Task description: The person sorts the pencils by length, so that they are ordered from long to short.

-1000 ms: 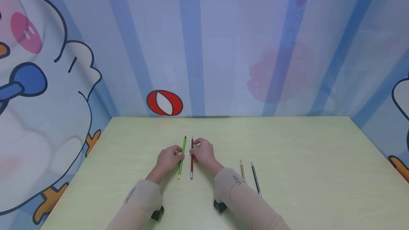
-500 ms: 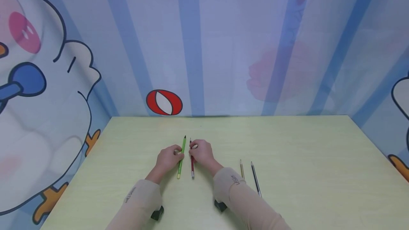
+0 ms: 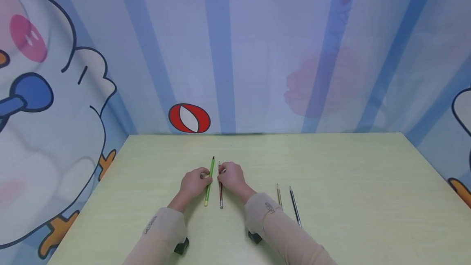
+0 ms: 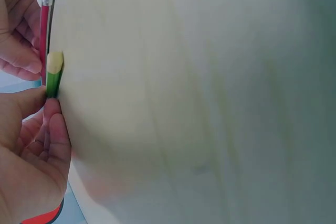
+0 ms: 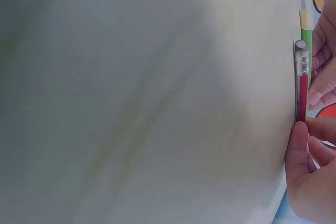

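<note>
Blue-striped backdrop (image 3: 254, 52) stands behind a pale table (image 3: 349, 167), which fills the lower part of the head frame. At lower centre you have two pencils side by side, a visible gap between them. Your left hand (image 3: 193, 183) pinches the green pencil (image 3: 207, 193) between thumb and fingers, dark tip toward the top of the frame. Your right hand (image 3: 232, 176) pinches the red pencil (image 3: 221, 195) in like manner, just to the right of it. Whether either is lifted off the table, you cannot confirm from these views.

Handling, as judged: both should prove light and stiff, smooth enough to roll or turn in your fingertips, and fragile only at the points. Your best hold is mid-shaft, clear of the tip and of the red one's metal ferrule (image 5: 302, 65) and eraser (image 5: 301, 44). Light pressure should suffice.

Right of centre, low in the head frame, you have a gold pencil (image 3: 278, 191) and a dark pencil (image 3: 294, 205), neither held; your right sleeve (image 3: 270, 216) hides their lower ends. Containers: none visible to you in any view, hence no contents to record.
</note>
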Action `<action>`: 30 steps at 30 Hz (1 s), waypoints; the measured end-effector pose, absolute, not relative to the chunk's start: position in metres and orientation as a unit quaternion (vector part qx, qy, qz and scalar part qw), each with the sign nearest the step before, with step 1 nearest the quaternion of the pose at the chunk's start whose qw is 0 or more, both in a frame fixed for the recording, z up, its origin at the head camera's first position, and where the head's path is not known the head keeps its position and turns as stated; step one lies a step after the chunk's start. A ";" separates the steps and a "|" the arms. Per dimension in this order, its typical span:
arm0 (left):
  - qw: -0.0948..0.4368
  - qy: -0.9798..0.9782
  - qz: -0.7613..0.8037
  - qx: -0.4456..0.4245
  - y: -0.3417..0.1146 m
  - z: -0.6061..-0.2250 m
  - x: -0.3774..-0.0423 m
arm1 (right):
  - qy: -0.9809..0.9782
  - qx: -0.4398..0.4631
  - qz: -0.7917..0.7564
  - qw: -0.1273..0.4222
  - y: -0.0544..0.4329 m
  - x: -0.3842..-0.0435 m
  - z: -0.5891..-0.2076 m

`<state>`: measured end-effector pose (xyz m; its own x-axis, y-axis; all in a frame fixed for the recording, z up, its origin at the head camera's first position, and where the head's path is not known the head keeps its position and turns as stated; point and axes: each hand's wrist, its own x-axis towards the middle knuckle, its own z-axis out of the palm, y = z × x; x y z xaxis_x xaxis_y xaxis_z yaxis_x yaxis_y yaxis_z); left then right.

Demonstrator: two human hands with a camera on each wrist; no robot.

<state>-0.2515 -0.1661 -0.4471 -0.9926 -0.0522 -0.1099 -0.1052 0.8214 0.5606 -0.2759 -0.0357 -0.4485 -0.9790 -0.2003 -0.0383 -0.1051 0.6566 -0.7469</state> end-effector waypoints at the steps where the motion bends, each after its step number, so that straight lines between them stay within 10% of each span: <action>1: 0.045 0.954 0.295 -0.040 -0.166 -0.447 -0.251 | 0.907 -0.090 -0.407 0.058 -0.035 -0.276 -0.448; 14: 0.029 0.955 0.296 -0.020 -0.167 -0.449 -0.248 | 0.905 -0.179 -0.364 0.133 -0.022 -0.272 -0.440; 30: 0.028 0.956 0.293 -0.018 -0.166 -0.447 -0.248 | 0.929 -0.305 -0.186 0.091 -0.008 -0.269 -0.439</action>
<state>-0.2477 -0.1663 -0.4467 -0.9978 -0.0178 -0.0634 -0.0503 0.8281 0.5584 -0.2687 -0.0078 -0.4393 -0.7968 -0.6017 -0.0562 -0.5339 0.7445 -0.4008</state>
